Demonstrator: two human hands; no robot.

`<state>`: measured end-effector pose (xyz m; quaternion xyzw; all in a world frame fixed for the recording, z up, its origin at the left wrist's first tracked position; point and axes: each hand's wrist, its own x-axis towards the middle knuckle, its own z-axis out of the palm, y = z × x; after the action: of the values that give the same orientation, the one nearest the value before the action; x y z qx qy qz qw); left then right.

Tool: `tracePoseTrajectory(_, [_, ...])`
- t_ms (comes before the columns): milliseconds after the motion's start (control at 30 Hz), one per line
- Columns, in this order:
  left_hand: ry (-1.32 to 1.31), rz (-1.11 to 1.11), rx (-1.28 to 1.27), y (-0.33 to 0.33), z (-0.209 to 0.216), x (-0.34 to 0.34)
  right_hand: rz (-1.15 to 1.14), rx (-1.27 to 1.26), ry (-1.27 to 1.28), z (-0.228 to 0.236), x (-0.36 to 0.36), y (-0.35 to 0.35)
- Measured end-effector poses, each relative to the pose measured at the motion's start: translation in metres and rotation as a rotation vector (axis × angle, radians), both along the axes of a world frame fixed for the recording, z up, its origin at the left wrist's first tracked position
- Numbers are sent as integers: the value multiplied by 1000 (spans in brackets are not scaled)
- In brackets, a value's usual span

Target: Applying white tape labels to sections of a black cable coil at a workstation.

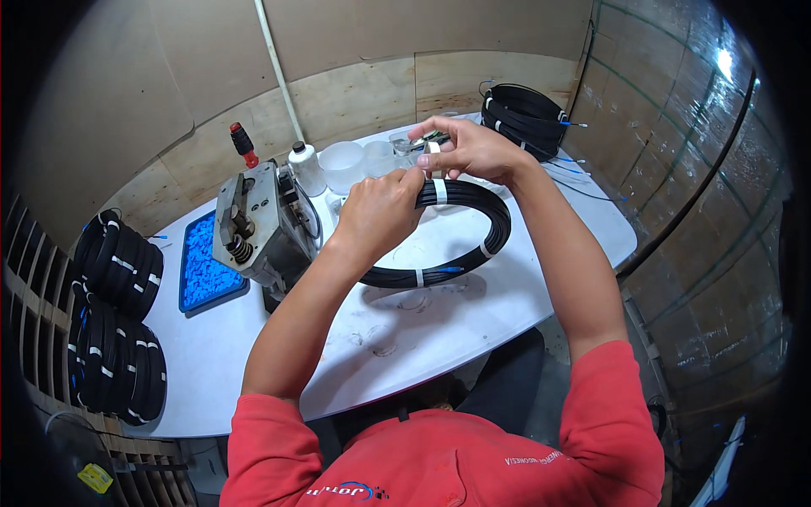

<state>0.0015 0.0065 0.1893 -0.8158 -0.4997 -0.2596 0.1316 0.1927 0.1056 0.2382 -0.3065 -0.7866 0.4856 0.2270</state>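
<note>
A coil of black cable (500, 221) hangs tilted over the white table, bound with several white tape bands. A blue connector (452, 269) shows on its near side. My left hand (378, 209) is closed around the coil's far left part, beside a white band (440, 192). Just beyond that band, my right hand (477, 150) pinches a piece of white tape (435, 154) between thumb and fingers, with the index finger arched above it. The fingers partly hide the tape, so I cannot tell whether it is a strip or a small roll.
A metal machine (263, 224) stands left of the coil, by a blue tray (187, 279) of small blue pieces. Behind are a white bottle (306, 167) and plastic tubs (342, 166). Cable coils lie at far right (519, 118) and left (118, 363).
</note>
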Motion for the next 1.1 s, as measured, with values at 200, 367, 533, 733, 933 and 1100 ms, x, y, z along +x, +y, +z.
tracePoseTrajectory(200, [-29, -8, -20, 1, 4, 2, -106, 144, -3, 26, -4, -17])
tracePoseTrajectory(367, [-21, 26, -30, 5, 4, 3, -140, 233, 37, 34, -1, -26])
tracePoseTrajectory(533, [-30, 17, -23, 4, 4, 1, -137, 333, 85, 40, -2, -31])
tracePoseTrajectory(733, [-25, 28, -39, 0, 6, 6, -139, 243, 183, 32, -5, -17])
tracePoseTrajectory(933, [-36, 25, -31, 3, 5, 2, -126, 256, 230, 37, 3, -32])
tracePoseTrajectory(1100, [-36, -9, 69, 8, 0, -2, -142, 590, 281, 11, 8, -75])
